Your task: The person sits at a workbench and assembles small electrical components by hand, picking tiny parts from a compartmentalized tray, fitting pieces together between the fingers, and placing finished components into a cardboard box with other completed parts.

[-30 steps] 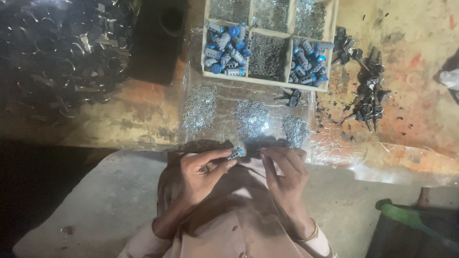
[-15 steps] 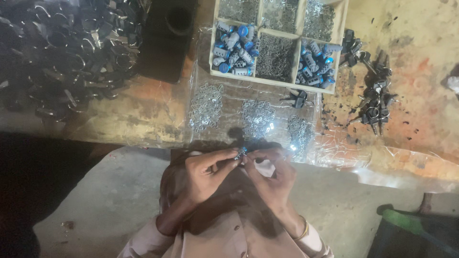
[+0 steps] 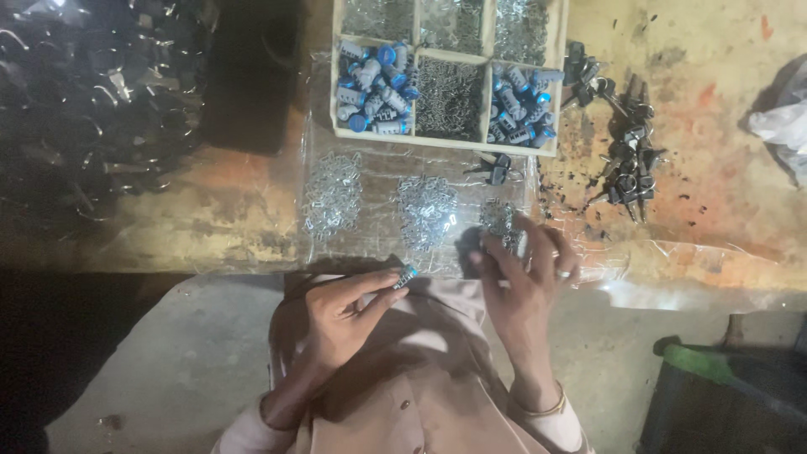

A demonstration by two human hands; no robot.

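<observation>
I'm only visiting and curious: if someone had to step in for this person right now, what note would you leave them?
Left hand: pinches a small blue-tipped cylinder at the fingertips, above the lap.
Right hand: fingers spread, reaching into the rightmost pile of small metal bits; whether it grips any cannot be seen.
Two more metal piles lie on the plastic sheet. The wooden tray holds more blue cylinders.
Done: one cylinder picked up.
Left: can't be judged from here.

Open bench lay left of the three small metal-part piles (image 3: 424, 210). The compartmented wooden tray (image 3: 447, 145) blocked reach straight ahead, a key cluster (image 3: 624, 168) crowded the right, and dark scrap (image 3: 92, 109) filled the far left.
</observation>
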